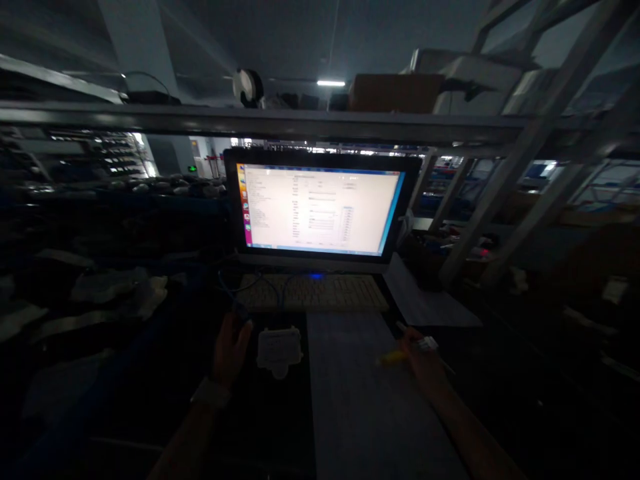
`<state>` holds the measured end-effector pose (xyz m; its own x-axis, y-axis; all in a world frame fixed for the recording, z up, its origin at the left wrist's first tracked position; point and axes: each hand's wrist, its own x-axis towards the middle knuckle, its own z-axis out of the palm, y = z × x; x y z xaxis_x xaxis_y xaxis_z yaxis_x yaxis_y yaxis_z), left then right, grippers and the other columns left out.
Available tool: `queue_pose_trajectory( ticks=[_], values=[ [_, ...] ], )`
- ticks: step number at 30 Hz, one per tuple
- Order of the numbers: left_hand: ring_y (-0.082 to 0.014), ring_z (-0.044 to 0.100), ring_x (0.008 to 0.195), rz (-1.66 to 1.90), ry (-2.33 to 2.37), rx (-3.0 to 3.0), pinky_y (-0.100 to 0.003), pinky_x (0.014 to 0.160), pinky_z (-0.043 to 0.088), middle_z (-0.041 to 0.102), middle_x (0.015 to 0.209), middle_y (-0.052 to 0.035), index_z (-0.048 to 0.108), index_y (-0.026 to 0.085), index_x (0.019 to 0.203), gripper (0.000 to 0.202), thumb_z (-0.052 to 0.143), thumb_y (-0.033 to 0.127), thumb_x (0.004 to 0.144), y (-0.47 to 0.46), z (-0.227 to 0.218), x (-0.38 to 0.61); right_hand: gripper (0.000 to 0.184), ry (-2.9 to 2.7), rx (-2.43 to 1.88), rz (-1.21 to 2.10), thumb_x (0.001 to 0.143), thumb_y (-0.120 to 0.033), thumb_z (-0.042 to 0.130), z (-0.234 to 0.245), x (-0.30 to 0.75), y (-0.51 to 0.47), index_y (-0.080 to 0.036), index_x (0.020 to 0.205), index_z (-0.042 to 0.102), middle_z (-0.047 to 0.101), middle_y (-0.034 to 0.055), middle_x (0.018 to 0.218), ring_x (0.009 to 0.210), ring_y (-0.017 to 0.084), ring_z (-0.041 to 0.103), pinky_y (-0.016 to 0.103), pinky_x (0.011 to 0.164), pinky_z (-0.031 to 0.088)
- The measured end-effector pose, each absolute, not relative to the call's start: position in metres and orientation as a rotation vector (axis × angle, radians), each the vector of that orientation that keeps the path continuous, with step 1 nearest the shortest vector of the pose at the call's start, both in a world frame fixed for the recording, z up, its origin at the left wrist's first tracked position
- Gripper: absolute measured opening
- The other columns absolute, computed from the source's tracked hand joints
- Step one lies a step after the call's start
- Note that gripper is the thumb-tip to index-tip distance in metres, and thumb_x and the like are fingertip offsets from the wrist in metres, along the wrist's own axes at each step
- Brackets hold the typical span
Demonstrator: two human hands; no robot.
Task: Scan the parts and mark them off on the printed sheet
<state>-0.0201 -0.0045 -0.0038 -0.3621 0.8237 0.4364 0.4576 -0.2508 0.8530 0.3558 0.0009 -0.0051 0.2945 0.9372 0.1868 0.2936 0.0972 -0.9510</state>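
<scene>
The scene is very dark. My left hand (231, 347) rests on the bench just left of a small white plastic device (279, 350), with its fingers curled near a blue cable plug (240, 312). My right hand (423, 357) is closed around a thin tool with a yellow handle (393, 358) and a pale tip beside it, over a grey mat (350, 387). A lit monitor (320, 207) and a white keyboard (315, 292) stand straight ahead.
A metal shelf rail (300, 123) crosses above the monitor, carrying a cardboard box (395, 92). Slanted frame struts (500, 193) rise at right. Pale bagged parts (115, 287) lie at left. A sheet of paper (425, 300) lies right of the keyboard.
</scene>
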Motion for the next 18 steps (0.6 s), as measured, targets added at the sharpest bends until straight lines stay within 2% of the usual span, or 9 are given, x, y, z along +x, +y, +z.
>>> queue_pose_trajectory(
  ticks=[3,11,18],
  values=[
    [-0.021,0.062,0.077,1.679,1.667,1.55,-0.033,0.069,0.05,0.061,0.077,-0.0034,0.053,0.022,0.084,0.027,0.053,0.048,0.076,-0.0023,-0.0077,-0.0212,0.026,-1.226,-1.46,0.683,0.053,-0.046,0.056,-0.006,0.3569,0.0038,-0.024,0.046,0.043,0.04,-0.0029,0.049,0.05,0.015,0.038,0.029,0.046,0.033],
    [-0.0241,0.064,0.089,1.691,1.625,1.528,-0.037,0.076,0.052,0.064,0.085,-0.0063,0.056,0.021,0.096,0.033,0.051,0.049,0.079,-0.0014,-0.0131,-0.0208,0.026,-1.216,-1.49,0.697,0.052,-0.048,0.056,-0.0087,0.3578,0.0066,-0.026,0.045,0.043,0.039,-0.0023,0.048,0.048,0.017,0.039,0.031,0.045,0.033],
    [-0.0221,0.063,0.079,1.665,1.659,1.524,-0.036,0.072,0.052,0.063,0.079,-0.0041,0.053,0.023,0.087,0.027,0.052,0.047,0.077,-0.0037,-0.0054,-0.0188,0.024,-1.211,-1.475,0.726,0.052,-0.046,0.056,-0.0025,0.3545,0.0029,-0.026,0.047,0.045,0.04,-0.0029,0.049,0.05,0.016,0.039,0.031,0.048,0.033]
  ],
)
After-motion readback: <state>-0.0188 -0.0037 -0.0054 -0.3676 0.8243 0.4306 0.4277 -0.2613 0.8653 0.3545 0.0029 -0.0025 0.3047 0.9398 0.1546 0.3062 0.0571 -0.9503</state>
